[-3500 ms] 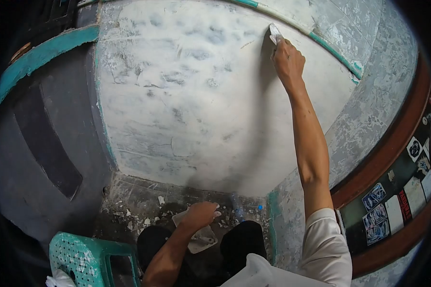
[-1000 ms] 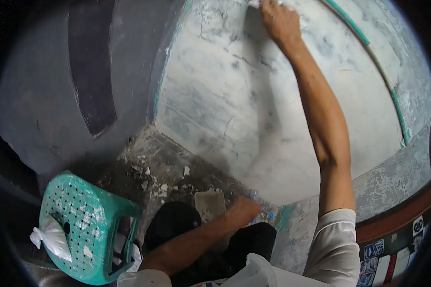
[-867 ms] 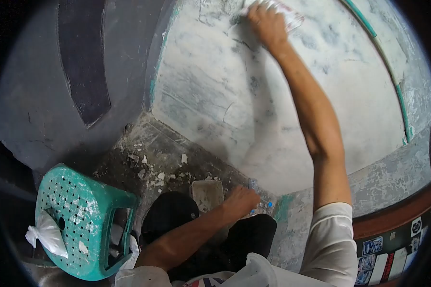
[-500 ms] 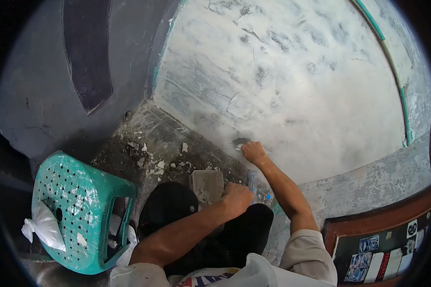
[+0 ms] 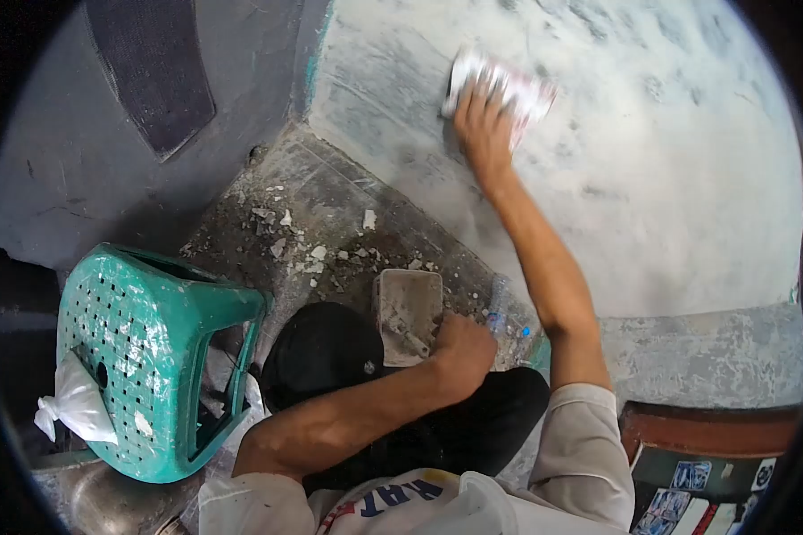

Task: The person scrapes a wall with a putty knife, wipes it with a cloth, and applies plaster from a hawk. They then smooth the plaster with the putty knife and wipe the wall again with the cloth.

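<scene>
My right hand presses a whitish sheet of sandpaper with reddish print against the patchy white wall. Its fingers lie across the sheet, which is blurred by motion. Down near my knees, my left hand is closed, and whatever may be inside it is hidden. Just left of that hand sits a dirty rectangular plastic tub with a tool and grey residue inside. A clear plastic bottle lies on its right, close to a small blue cap.
A green plastic stool stands at left, carrying a knotted white plastic bag. Broken plaster chips litter the floor along the wall's base. A brown-framed board with stickers is at lower right.
My right hand has moved up the wall from near its base, and the sheet under it now shows spread out. My left hand stays closed by the tub. The view has shifted slightly.
</scene>
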{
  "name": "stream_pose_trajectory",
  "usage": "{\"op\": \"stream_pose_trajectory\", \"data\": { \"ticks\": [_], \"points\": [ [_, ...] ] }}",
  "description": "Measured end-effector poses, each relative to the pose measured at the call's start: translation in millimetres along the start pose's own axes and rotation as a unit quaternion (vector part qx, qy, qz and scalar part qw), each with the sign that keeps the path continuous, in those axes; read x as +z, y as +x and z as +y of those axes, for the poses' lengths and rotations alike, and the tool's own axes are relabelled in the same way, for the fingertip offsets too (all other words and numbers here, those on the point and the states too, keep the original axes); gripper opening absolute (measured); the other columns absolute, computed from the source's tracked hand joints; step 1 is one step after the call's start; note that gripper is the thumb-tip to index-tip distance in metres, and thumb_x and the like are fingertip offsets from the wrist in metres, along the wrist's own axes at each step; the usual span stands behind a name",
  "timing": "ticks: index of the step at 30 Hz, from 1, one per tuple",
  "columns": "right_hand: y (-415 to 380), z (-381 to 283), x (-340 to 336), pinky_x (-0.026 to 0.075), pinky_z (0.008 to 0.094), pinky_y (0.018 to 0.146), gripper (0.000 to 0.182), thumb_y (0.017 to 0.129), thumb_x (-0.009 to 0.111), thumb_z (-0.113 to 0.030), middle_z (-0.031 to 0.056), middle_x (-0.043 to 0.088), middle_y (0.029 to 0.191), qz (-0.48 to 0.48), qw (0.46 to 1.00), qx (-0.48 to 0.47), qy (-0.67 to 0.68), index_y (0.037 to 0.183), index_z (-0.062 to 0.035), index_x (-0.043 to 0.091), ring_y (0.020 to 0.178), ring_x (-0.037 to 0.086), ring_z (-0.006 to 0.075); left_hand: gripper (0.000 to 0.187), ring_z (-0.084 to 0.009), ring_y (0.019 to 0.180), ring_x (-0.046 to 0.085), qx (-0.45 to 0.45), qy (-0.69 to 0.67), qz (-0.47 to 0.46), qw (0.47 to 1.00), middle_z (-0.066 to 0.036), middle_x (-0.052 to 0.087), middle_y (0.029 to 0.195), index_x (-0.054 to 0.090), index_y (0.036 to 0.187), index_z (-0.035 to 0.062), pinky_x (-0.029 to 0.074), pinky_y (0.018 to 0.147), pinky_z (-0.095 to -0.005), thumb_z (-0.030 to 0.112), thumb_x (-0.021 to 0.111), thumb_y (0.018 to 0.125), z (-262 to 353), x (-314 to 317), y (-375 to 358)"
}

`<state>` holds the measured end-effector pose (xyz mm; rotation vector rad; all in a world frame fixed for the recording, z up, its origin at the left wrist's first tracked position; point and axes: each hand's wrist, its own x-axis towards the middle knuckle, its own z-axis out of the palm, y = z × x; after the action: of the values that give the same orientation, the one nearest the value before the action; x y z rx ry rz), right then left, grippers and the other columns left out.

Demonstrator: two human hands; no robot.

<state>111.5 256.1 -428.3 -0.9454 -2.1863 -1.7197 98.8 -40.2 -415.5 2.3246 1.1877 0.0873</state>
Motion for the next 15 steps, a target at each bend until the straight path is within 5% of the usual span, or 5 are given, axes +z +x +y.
{"op": "stream_pose_trajectory", "data": {
  "ticks": [3,4,9,13,15],
  "points": [
    [-147,-64,24,0.054,0.0541,0.089,0.037,0.089,0.055,-0.017,0.0245,0.065,0.121,-0.102,0.968,-0.21,0.091,0.12,-0.0014,0.066,0.108,0.065,0.0394,0.013,-0.0262,0.089,0.073,-0.027,0.013,0.005,1.0,-0.009,0.076,0.086,0.078,0.088,0.0099,0.053,0.078,-0.0413,0.016,0.066,0.086,3,7,2],
    [-170,-73,23,0.057,0.0481,0.08,0.025,0.088,0.056,-0.016,0.023,0.071,0.103,-0.385,0.849,-0.12,0.342,0.104,-0.003,0.07,0.096,0.07,0.035,0.014,-0.026,0.088,0.073,-0.051,0.019,0.017,0.998,-0.008,0.076,0.086,0.078,0.088,0.0103,0.052,0.079,-0.0417,0.016,0.066,0.086,1,7,2],
    [-214,30,-21,0.056,0.0387,0.068,0.014,0.089,0.059,-0.01,0.0169,0.073,0.085,-0.495,0.784,0.0,0.374,0.088,-0.0027,0.071,0.075,0.071,0.0263,0.013,-0.0264,0.084,0.073,-0.057,0.047,0.035,0.997,-0.008,0.075,0.083,0.078,0.086,0.0121,0.049,0.081,-0.0477,0.017,0.066,0.085,-5,-2,3],
    [-194,129,-60,0.053,0.0337,0.066,0.013,0.093,0.061,-0.007,0.0112,0.072,0.086,-0.367,0.6,0.251,0.664,0.088,0.0004,0.069,0.077,0.066,0.0158,0.019,-0.0268,0.09,0.071,-0.064,0.095,-0.001,0.993,-0.013,0.075,0.094,0.076,0.095,0.0092,0.046,0.082,-0.0502,0.025,0.066,0.089,-4,-5,19],
    [-184,144,-102,0.049,0.0291,0.066,0.017,0.098,0.06,-0.01,0.006,0.07,0.089,-0.212,0.406,0.497,0.737,0.09,0.002,0.068,0.083,0.06,0.0091,0.031,-0.0293,0.099,0.069,-0.076,0.065,0.053,0.994,-0.017,0.072,0.104,0.072,0.105,0.0052,0.047,0.085,-0.0505,0.032,0.065,0.091,-2,2,25]
  ]
}}
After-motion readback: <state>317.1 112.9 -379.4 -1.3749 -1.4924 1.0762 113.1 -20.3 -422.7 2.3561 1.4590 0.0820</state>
